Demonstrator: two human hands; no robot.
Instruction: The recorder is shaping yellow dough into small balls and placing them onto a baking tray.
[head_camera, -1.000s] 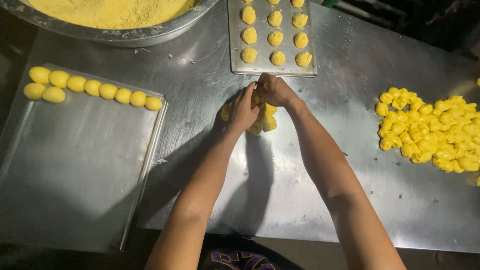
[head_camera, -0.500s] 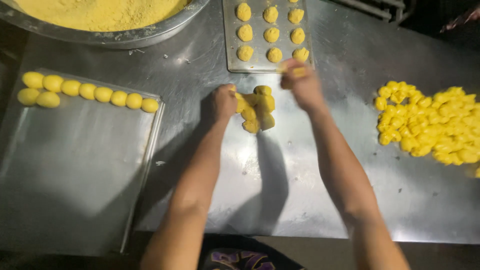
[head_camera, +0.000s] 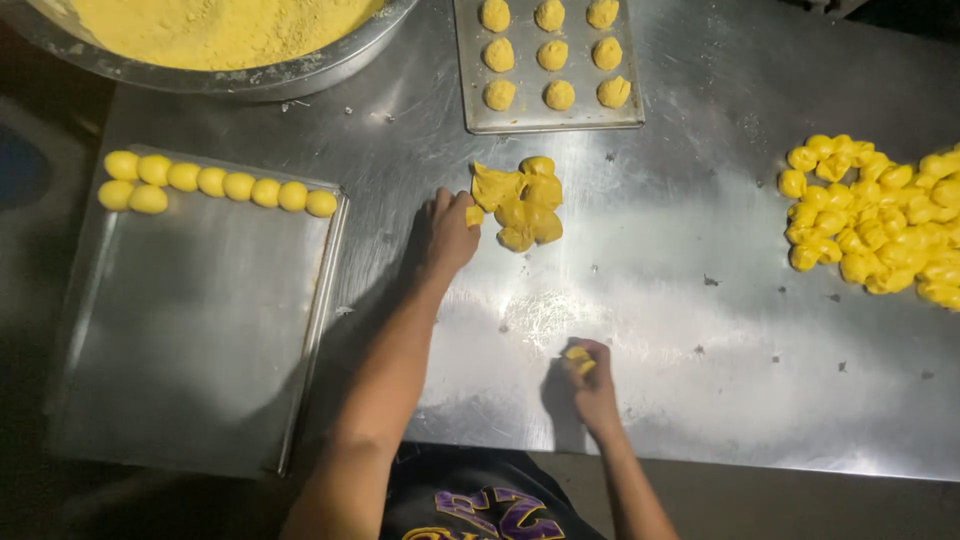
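Note:
A small clump of yellow dough pieces (head_camera: 524, 203) lies on the steel table (head_camera: 700, 200) in the middle. My left hand (head_camera: 447, 235) rests at the clump's left side, fingers pinching a small yellow dough piece (head_camera: 474, 214). My right hand (head_camera: 592, 378) is near the table's front edge, closed around another small yellow dough piece (head_camera: 578, 357) and pressing it onto the table. A flat metal tray (head_camera: 200, 310) at the left holds a row of smooth yellow dough balls (head_camera: 222, 186) along its far edge.
A smaller tray (head_camera: 552, 118) with several coated dough balls sits at the back centre. A big metal bowl (head_camera: 280, 75) of yellow crumb powder stands at the back left. A large heap of yellow dough pieces (head_camera: 880, 220) lies at the right.
My right hand left the clump, reached to the back tray, then came down to the table's front edge with a dough piece. My left hand stayed at the clump.

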